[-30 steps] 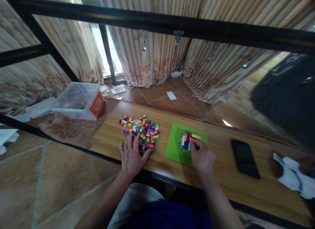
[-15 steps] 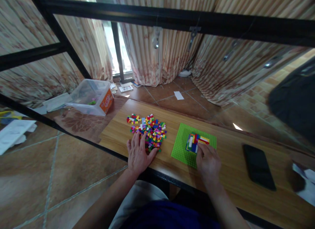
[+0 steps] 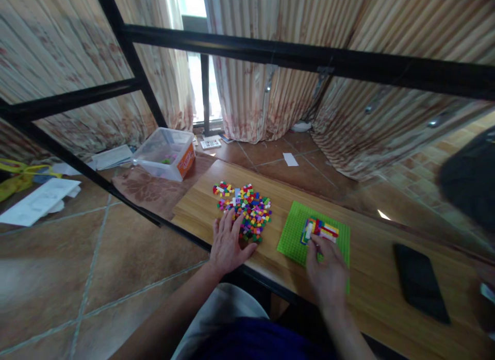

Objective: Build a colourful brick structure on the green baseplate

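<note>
My left hand [image 3: 228, 244] rests at the near left edge of a pile of small, many-coloured toy building bricks [image 3: 253, 208]. Its fingers are spread and it holds nothing; the fingertips reach the bricks. On a green studded baseplate [image 3: 290, 228] sits a low block of bricks [image 3: 327, 230] in red, yellow, blue and white. Over the near side of that block is my right hand [image 3: 328, 267], slightly blurred, thumb and fingers pinched together at the block's left part by a white brick [image 3: 308, 230]. Whatever is between those fingertips is hidden.
A black phone [image 3: 421, 282] lies on the wooden tabletop [image 3: 371, 267] to the right. Past the table's left end, a clear plastic box [image 3: 158, 156] with an orange label stands on a mat. Black metal bars [image 3: 240, 48] cross in front of the curtains.
The view has shifted, so the scene sits further right and slightly lower. My right hand has moved left along the brick block, towards its white part. My left hand stays by the pile.
</note>
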A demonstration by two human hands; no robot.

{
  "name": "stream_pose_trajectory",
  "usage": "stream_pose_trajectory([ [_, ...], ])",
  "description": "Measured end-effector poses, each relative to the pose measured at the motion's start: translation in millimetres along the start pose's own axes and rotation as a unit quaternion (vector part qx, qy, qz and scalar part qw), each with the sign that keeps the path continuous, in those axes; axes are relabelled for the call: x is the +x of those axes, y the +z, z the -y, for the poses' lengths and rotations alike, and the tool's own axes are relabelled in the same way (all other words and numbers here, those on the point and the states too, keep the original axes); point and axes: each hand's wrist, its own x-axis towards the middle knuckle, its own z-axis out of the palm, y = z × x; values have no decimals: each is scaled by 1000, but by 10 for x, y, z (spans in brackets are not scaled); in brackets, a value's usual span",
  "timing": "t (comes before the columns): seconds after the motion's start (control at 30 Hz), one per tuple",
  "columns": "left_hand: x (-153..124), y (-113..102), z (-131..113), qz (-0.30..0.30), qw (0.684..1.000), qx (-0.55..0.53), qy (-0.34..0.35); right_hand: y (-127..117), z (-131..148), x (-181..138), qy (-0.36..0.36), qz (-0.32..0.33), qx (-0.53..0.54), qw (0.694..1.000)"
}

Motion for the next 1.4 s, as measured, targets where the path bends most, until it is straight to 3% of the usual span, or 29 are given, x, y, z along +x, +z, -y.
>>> stream_pose_trajectory([
  [0.1, -10, -8, 17, 4, 1000, -2, 10, 148, 316, -128, -1, 105, 68, 992],
  [0.2, -9, -17, 23, 1, 1000, -5, 15, 339, 522, -215, 6, 169, 93, 981],
  [0.43, -13, -31, 43, -3, 999, -19, 37, 557, 629, -182, -23, 215, 46, 975],
  [0.67, -17, -23, 59, -15, 998, -20, 57, 556, 635, -162, -2, 200, 90, 976],
  [0.87, -9, -35, 37, -14, 999, -13, 49, 291, 475, -145, 165, 173, 210, 948],
  [1.07, 6, -28, 49, -19, 998, -8, 56, -82, -27, -31, 287, 80, 186, 936],
  [1.23, 14, -21, 55, -19, 998, 0, 58, -220, -316, 128, 252, 39, 92, 963],
  [1.4, 23, -21, 62, -26, 998, -2, 63, -151, -348, 198, 182, 49, -23, 982],
])
